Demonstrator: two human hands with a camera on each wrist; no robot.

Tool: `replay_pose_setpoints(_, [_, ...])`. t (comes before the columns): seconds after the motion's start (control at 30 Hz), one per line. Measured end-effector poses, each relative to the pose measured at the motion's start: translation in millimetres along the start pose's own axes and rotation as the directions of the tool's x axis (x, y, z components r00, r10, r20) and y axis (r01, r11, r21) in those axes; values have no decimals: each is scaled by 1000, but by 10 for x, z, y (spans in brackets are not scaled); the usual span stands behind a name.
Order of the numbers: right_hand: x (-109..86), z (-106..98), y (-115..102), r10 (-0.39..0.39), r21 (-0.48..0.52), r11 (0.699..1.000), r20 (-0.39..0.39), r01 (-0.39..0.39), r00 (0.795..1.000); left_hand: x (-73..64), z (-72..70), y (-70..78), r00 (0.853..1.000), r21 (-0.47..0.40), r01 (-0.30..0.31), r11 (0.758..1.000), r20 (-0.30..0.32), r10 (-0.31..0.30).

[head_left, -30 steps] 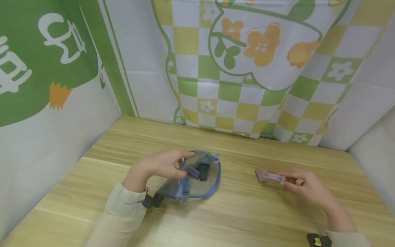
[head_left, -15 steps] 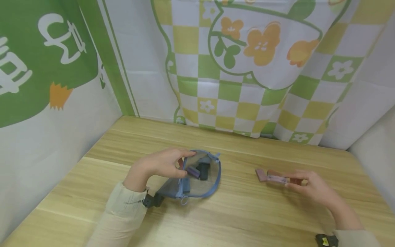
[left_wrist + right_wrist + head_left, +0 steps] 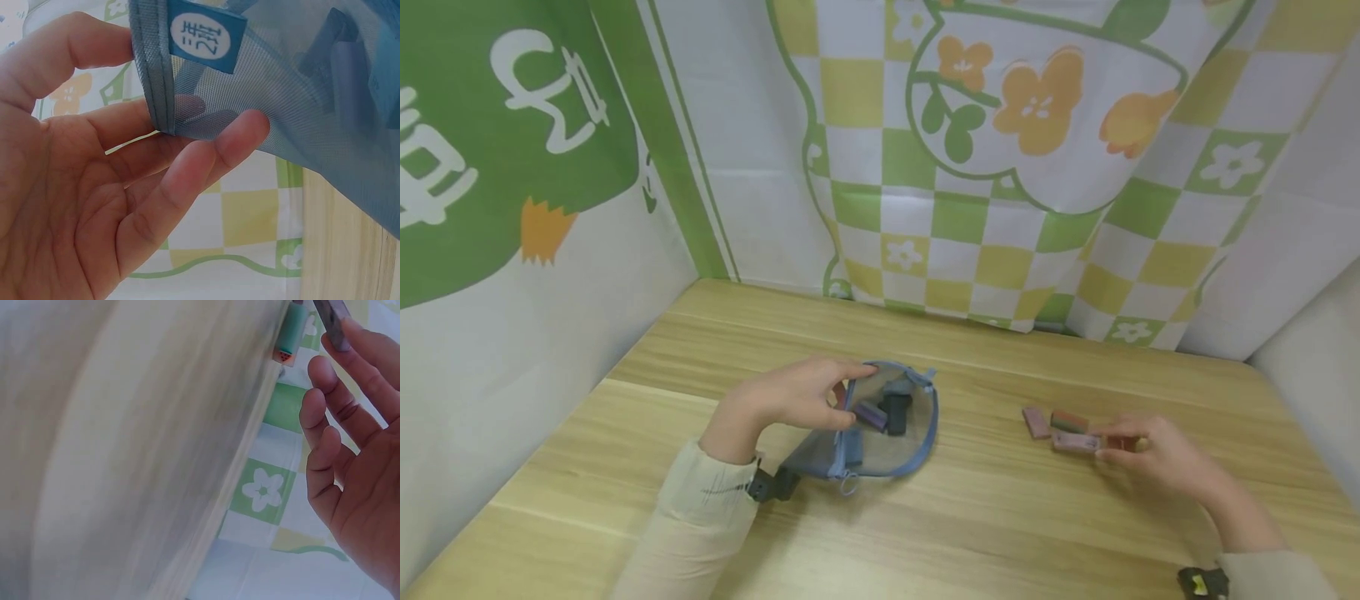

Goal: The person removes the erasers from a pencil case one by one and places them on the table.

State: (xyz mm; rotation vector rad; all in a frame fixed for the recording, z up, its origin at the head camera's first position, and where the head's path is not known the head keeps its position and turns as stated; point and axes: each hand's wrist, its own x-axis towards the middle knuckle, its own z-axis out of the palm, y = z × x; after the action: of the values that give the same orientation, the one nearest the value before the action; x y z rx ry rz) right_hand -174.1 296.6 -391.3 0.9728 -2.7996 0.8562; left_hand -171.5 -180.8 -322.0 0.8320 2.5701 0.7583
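My left hand (image 3: 801,396) grips the rim of an unzipped blue mesh pouch (image 3: 925,437), with fingers on both sides of its edge (image 3: 153,69). Inside the pouch lie a purple block (image 3: 871,416), a dark, blocky item (image 3: 896,414) and a blue piece (image 3: 853,448). On the right, my right hand (image 3: 1157,454) pinches one end of a small lilac bar (image 3: 1075,442) low over the table. Close by lie a pink block (image 3: 1036,422) and a red-and-green bar (image 3: 1069,421). A green bar with a strawberry print (image 3: 289,331) appears beside the pinched piece (image 3: 332,324) in the right wrist view.
The wooden table (image 3: 970,517) meets a checked, flowered curtain (image 3: 955,225) at the back. A green-and-white cloth (image 3: 542,200) hangs on the left. Bare wood lies between the pouch and the small bars. A zipper ring (image 3: 848,483) hangs at the pouch's near side.
My right hand has drawn the lilac bar slightly right and toward me, off the pink block, and the red-and-green bar has come into sight behind it. My left hand and the pouch stay put.
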Motion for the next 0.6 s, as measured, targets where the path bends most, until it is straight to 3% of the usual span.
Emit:
replay_pose_setpoints(0.37, [19,-13,10,29,-3,1000,110,-29,993,0,-8,3,1000,19,1,1000,0,-1])
replay_pose_setpoints(0.6, [30,-33,58,65,-48,997,211,-56,975,-7,-11,6,1000,40,-10,999,-1,10])
